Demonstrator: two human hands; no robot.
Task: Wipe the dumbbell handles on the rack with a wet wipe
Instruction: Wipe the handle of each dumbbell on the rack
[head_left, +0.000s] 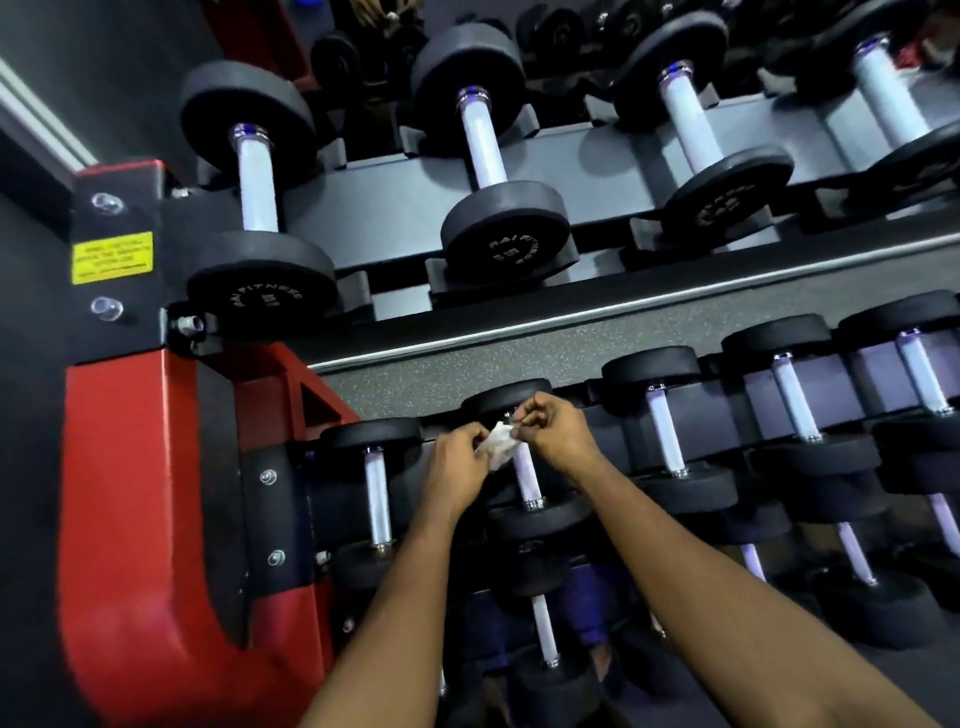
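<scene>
Both hands meet over the middle tier of the rack (140, 519), whose end frame is a thick red-painted steel upright with a rounded lower bend. The left hand (457, 462) and the right hand (556, 436) each pinch an edge of the wet wipe (497, 446) between curled fingertips. The wipe is a small, crumpled white wad, held between the two hands just above the far end of a dumbbell handle (525, 478). That handle is a pale, matte cylinder capped with shiny chrome collars, second from the left in its row; whether the wipe actually touches it cannot be told. Its heads are round, black and rubbery (as on every dumbbell here). Just to the left lies the first dumbbell (376, 499) of the row, its handle bare.

On the upper tier, farther away, larger dumbbells (506, 228) lie in black moulded saddles on a smooth grey metal shelf (395, 202), with raised lettering on their near faces. A yellow label (112, 257), its small print too blurred to read, sits on the black bracket (130, 322) at the left, between two glossy bolt heads (106, 308).
</scene>
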